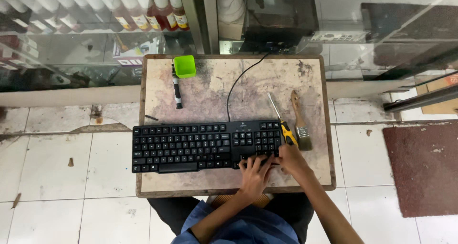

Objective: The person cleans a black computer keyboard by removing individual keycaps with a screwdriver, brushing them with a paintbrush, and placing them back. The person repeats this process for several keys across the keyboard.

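Observation:
A black keyboard (191, 143) lies across a small worn table (214, 81), its cable (238, 81) running to the back edge. My left hand (254, 173) rests on the keyboard's lower right corner, fingers spread over the keys. My right hand (292, 159) sits at the keyboard's right end, next to the yellow-and-black handle of a screwdriver (282, 122); whether it touches the handle I cannot tell. A wooden-handled paintbrush (300, 124) lies just right of the screwdriver.
A small green cup (184, 66) and a slim black-and-white tool (177, 93) lie at the table's back left. Glass display cabinets with bottles (95, 15) stand behind. White floor tiles surround the table; a dark red mat (422, 167) lies to the right.

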